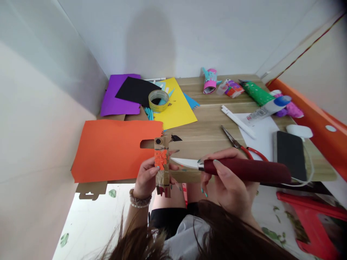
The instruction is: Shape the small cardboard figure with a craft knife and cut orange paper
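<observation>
My left hand (146, 175) is closed around a narrow brown cardboard piece (163, 178), held upright near the table's front edge. Orange paper bits (161, 159) are stuck on its middle, a dark round spot marks its top, and clear tape shines on it. In my right hand (230, 184) is a knife (244, 169) with a dark red handle and a short pale blade. Its tip points left, close beside the cardboard's right edge; whether they touch I cannot tell. Behind the cardboard lies a small black paper scrap (176, 138).
Orange paper (114, 151) covers the table's left front. Purple (119, 95), black (135, 90) and yellow sheets (179, 112) lie behind, with a tape roll (158, 107) on top. Scissors (235, 143), a glue bottle (267, 110), a black power bank (291, 155) and paper crafts (210, 81) are at right.
</observation>
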`<state>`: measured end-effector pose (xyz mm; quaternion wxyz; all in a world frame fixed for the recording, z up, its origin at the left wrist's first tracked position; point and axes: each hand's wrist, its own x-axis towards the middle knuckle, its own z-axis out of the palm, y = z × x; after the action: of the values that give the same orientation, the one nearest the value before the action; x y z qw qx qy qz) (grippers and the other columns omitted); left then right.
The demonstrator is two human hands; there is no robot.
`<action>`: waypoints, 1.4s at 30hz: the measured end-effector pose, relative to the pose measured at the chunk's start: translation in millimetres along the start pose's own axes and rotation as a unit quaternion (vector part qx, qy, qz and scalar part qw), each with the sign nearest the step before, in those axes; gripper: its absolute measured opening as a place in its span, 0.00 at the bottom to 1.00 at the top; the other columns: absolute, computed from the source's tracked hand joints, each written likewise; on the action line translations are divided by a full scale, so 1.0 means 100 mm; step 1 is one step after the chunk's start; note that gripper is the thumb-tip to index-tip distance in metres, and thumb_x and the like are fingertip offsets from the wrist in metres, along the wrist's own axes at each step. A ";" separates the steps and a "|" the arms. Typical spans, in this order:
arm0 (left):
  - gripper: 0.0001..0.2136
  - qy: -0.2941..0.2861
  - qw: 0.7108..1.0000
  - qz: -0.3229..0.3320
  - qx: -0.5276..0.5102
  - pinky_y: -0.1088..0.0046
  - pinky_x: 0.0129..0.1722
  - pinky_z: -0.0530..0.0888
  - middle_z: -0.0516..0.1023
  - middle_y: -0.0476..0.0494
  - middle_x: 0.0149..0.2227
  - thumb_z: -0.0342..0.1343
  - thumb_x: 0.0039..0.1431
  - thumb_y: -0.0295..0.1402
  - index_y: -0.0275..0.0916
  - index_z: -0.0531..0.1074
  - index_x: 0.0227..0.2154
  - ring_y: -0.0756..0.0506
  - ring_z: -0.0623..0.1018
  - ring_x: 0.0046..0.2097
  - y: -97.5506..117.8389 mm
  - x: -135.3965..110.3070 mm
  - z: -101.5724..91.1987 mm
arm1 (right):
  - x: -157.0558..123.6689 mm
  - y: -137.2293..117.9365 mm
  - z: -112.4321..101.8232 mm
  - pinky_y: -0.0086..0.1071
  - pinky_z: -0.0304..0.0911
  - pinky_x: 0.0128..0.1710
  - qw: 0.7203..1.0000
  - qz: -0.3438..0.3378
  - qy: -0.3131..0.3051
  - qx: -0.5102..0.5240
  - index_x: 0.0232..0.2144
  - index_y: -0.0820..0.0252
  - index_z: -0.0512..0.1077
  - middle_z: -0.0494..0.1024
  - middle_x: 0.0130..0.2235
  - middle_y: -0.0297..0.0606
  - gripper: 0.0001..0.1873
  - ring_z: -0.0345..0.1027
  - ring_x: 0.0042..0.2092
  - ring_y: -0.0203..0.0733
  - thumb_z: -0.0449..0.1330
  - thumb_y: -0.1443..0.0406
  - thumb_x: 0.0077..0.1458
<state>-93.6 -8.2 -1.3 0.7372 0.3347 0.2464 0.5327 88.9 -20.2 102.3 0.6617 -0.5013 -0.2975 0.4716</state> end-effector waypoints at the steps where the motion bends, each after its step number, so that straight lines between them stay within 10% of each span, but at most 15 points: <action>1: 0.23 0.002 1.000 0.000 0.001 0.61 0.32 0.84 0.87 0.35 0.36 0.66 0.61 0.49 0.33 0.82 0.47 0.36 0.87 0.31 -0.01 0.00 -0.01 | 0.00 0.00 0.00 0.24 0.64 0.15 1.000 0.002 -0.001 -0.004 0.28 0.52 0.81 0.83 0.26 0.32 0.07 0.68 0.18 0.33 0.74 0.60 0.50; 12: 0.20 0.009 1.000 0.002 -0.009 0.74 0.18 0.74 0.86 0.40 0.30 0.66 0.61 0.46 0.33 0.82 0.47 0.46 0.80 0.19 0.01 0.00 0.02 | 0.00 0.01 -0.02 0.25 0.64 0.16 1.000 0.011 -0.021 0.018 0.29 0.53 0.81 0.83 0.26 0.33 0.07 0.67 0.18 0.34 0.74 0.60 0.51; 42: 0.19 0.015 1.000 -0.006 -0.018 0.70 0.21 0.79 0.85 0.42 0.27 0.68 0.60 0.46 0.35 0.82 0.45 0.45 0.80 0.19 0.02 0.00 0.03 | -0.01 0.00 -0.01 0.27 0.63 0.16 1.000 0.005 -0.024 0.016 0.30 0.52 0.81 0.84 0.28 0.33 0.06 0.68 0.18 0.35 0.74 0.60 0.50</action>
<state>-92.7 -8.6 2.4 0.7427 0.3123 0.2500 0.5371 89.4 -21.0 102.2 0.6600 -0.4811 -0.3033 0.4909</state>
